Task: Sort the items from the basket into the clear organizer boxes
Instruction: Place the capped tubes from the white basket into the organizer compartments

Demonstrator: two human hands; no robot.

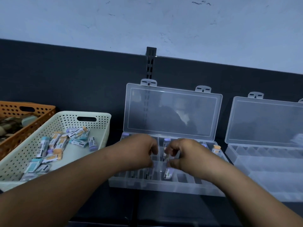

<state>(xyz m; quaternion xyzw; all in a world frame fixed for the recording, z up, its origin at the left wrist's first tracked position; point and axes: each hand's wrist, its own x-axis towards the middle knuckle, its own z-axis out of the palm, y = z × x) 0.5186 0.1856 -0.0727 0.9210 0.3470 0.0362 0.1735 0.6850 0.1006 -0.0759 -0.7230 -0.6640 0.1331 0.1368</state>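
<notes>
We note left hand [141, 149] and right hand [185, 154], fingers curled, over organizer box [164, 185]; whether either grips anything, we cannot tell. In basket [91, 126], vials [60, 143] carry barcodes; text illegible.

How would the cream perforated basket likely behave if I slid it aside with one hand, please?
The cream basket looks like thin perforated plastic, so probably light and slightly flexible at the rim. It holds only a loose scatter of small capped tubes, so it should slide easily, though they may shift or roll inside.
</notes>
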